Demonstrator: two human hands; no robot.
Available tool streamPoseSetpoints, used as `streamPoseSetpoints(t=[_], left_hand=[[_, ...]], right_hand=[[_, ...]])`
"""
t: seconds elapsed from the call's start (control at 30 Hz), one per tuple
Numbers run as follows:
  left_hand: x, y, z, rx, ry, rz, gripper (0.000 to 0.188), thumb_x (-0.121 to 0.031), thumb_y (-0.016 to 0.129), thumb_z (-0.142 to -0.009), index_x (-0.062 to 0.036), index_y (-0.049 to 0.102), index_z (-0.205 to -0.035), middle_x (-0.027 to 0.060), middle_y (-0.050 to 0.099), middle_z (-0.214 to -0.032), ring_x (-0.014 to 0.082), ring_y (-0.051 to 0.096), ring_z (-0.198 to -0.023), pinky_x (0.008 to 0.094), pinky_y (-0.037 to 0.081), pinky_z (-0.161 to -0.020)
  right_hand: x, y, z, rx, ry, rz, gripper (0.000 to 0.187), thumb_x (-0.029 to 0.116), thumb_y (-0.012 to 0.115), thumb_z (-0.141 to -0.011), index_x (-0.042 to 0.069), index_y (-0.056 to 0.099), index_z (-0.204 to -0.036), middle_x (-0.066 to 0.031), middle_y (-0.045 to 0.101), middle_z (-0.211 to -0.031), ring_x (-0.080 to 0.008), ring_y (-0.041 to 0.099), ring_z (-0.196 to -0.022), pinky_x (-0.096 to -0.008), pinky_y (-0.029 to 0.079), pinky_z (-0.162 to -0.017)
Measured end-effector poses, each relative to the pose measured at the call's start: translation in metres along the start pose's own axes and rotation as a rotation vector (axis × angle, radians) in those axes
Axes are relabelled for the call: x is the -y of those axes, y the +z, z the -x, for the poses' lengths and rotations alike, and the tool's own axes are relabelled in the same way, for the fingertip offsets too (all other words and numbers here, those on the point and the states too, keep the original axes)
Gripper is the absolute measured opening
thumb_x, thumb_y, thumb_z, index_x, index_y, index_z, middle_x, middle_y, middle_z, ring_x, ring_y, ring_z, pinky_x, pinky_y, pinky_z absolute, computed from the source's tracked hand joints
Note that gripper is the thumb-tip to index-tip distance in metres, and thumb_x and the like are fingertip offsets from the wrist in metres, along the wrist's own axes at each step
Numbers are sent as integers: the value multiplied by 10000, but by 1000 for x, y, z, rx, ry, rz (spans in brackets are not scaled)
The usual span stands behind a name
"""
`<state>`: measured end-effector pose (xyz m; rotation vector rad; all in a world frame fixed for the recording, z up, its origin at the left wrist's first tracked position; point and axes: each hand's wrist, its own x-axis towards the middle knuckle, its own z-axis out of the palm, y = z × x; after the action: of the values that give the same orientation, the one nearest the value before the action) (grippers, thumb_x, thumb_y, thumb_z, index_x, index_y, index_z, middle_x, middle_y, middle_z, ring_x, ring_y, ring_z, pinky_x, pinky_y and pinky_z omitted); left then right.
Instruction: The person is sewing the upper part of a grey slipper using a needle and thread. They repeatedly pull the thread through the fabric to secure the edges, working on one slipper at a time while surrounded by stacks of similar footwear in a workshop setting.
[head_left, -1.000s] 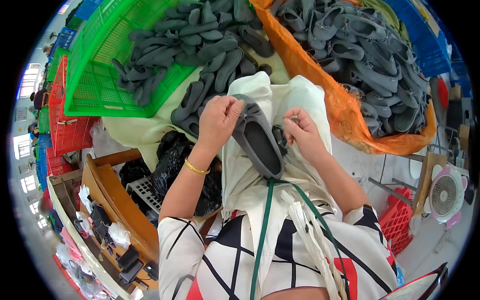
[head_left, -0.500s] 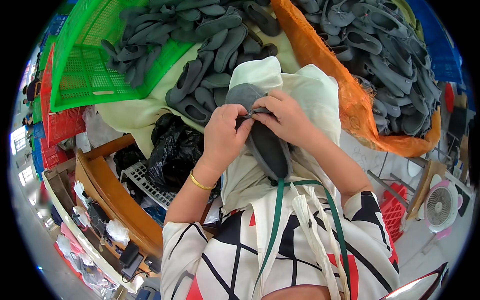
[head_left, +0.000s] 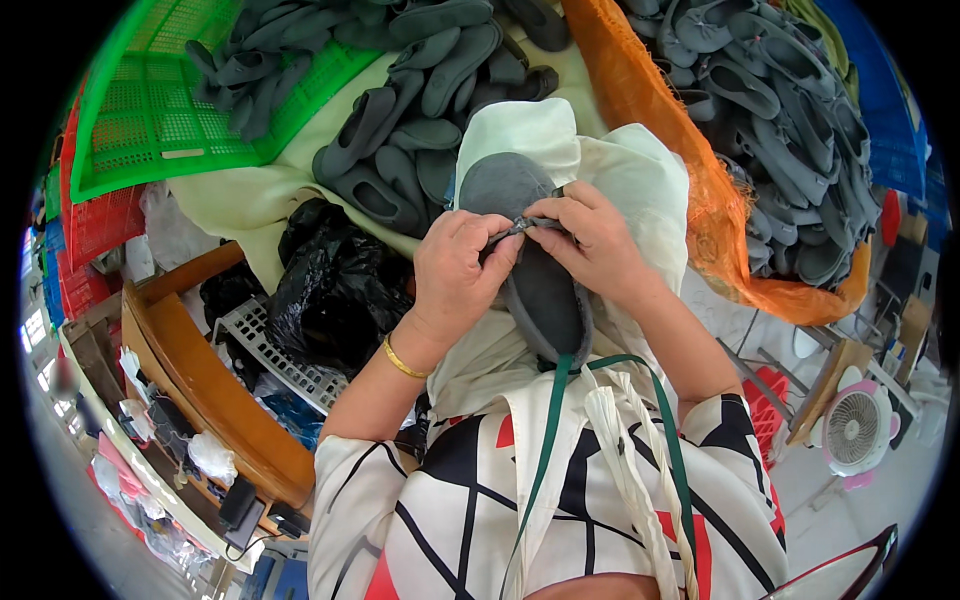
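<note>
Your left hand and right hand both pinched the dark trim across the grey shoe, which lay on the cream cloth draped over you, toe toward the cloth's far edge. Uneven tugging could have twisted that trim, and with both hands busy there, the shoe could have slid sideways.

Both hands on grey shoe

Left fingers and right fingers pinch close together (both forearms slanting inward).
</note>
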<state>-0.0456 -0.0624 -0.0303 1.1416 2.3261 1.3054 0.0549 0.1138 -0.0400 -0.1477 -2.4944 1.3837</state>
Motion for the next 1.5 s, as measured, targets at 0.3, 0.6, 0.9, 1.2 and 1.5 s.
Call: streamPoseSetpoints(t=[0.3, 0.6, 0.9, 1.2, 1.5], left_hand=[[0, -8, -7, 124, -118, 131, 117, -135, 733, -816, -56, 670, -876, 80, 604, -750, 284, 577, -711, 376, 453, -639], [7, -10, -11, 172, -95, 185, 141, -131, 748, -856, -20, 688, -919, 39, 550, -748, 145, 497, -638, 270, 405, -565], [5, -8, -13, 169, -147, 169, 165, -170, 717, -850, -26, 651, -897, 116, 633, -794, 309, 612, -760, 388, 483, -680], [14, -23, -32, 387, -453, 310, 215, -222, 682, -955, -18, 626, -921, -12, 622, -738, 61, 574, -641, 219, 478, -587], [4, -22, -37, 340, -740, 596, 207, -260, 704, -952, -63, 650, -919, -21, 652, -762, 32, 575, -574, 167, 471, -516]], right_hand=[[-1, -2, 0, 38, 10, -14, 232, 63, 755, -789, 47, 663, -1001, -86, 542, -813, -267, 550, -743, -369, 448, -637], [2, -6, -2, 75, 51, -22, 217, 58, 730, -810, 60, 676, -1021, -77, 549, -821, -244, 554, -748, -339, 447, -640], [14, -7, -6, 106, 264, -13, 206, 139, 715, -847, 34, 644, -1010, -125, 582, -855, -315, 592, -787, -405, 475, -667], [24, -37, 23, 123, 93, 501, 258, 262, 768, -836, 35, 648, -813, -96, 553, -727, -267, 592, -701, -366, 465, -607], [38, -28, 29, -281, 272, 145, 224, 179, 784, -817, 45, 612, -765, -84, 562, -693, -257, 585, -662, -374, 461, -567]])
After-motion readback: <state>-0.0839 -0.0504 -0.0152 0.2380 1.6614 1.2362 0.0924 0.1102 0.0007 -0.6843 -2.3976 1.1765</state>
